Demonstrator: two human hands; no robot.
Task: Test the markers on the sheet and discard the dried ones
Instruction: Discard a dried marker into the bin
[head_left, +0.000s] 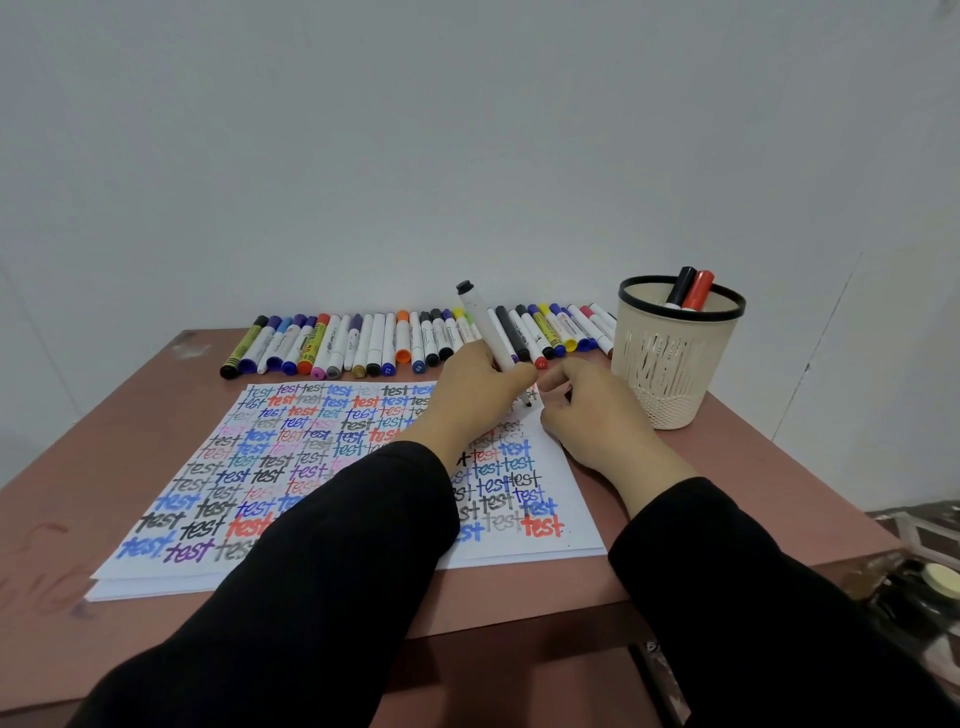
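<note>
Left hand (480, 392) gripping marker (483, 322), sheet (291, 452) part-covered

A plain, pale grey-white wall (467, 130) fills the upper half of the view under soft, even light. A faint vertical seam (826, 332) runs down it at the right. Against the wall stands a reddish-brown table (753, 467). Its top is scuffed, with a pale smudge (189, 345) near the far left corner and reddish scrawls (47, 561) at the left edge. Below the table's right edge lies dark clutter (914, 582), perhaps on the floor, too blurred to identify.
</note>
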